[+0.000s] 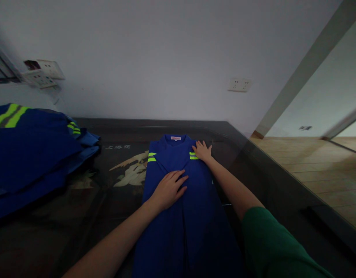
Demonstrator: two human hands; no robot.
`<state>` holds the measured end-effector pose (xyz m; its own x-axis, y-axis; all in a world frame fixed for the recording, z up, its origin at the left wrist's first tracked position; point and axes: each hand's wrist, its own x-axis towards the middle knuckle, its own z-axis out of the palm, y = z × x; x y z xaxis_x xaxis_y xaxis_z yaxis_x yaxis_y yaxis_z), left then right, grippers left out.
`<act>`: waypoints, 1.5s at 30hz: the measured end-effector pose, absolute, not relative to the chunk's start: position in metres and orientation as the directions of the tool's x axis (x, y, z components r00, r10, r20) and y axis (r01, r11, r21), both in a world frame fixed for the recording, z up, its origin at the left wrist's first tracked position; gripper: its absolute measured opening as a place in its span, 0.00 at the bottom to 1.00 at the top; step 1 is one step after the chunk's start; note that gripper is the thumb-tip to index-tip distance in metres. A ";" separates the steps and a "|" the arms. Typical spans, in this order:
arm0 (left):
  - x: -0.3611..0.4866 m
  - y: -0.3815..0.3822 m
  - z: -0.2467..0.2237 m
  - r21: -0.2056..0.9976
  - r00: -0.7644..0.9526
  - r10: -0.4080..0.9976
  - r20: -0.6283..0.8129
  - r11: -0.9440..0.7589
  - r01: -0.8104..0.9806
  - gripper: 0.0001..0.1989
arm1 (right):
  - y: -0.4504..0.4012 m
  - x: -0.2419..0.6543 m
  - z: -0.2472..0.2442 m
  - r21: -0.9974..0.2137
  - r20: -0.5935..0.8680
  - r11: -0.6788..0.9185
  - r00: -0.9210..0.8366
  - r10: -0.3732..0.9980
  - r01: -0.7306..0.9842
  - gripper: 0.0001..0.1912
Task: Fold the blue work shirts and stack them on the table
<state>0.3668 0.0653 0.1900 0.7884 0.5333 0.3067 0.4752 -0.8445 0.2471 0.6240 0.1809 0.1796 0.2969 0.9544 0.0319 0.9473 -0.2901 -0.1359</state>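
Dark table (122, 133) under 1 blue garment (192, 208) and piled clothes (33, 150).

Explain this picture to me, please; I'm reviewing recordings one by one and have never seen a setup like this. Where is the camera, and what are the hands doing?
There is no machine here, just a person's two bare hands. The single picture comes from a camera worn on their head, looking forward and down. On a dark table by a wall lies a blue garment, collar away from the wearer, with yellow-green bands near its shoulders. The left hand rests on its front; the right hand rests at its right shoulder. Both are open, gripping nothing. To the left is a heap of blue clothing.
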 end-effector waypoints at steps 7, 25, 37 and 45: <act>0.366 0.065 0.190 0.262 0.762 0.550 0.340 -0.834 0.485 0.19 | 0.189 0.614 0.185 -0.101 0.209 -0.235 0.251 0.945 0.967 0.26; 0.361 0.065 0.199 0.318 0.621 0.701 0.350 -0.713 0.625 0.11 | 0.101 0.560 0.210 -0.150 0.262 0.509 -0.463 0.847 0.848 0.12; 0.365 0.068 0.197 0.360 0.597 0.748 0.289 -0.663 0.656 0.08 | 0.099 0.542 0.194 0.069 0.222 0.397 -0.402 0.888 0.915 0.14; 0.367 0.070 0.200 0.549 0.549 0.786 0.284 -0.603 0.579 0.10 | 0.088 0.535 0.187 0.110 0.289 0.299 -0.318 0.903 0.948 0.13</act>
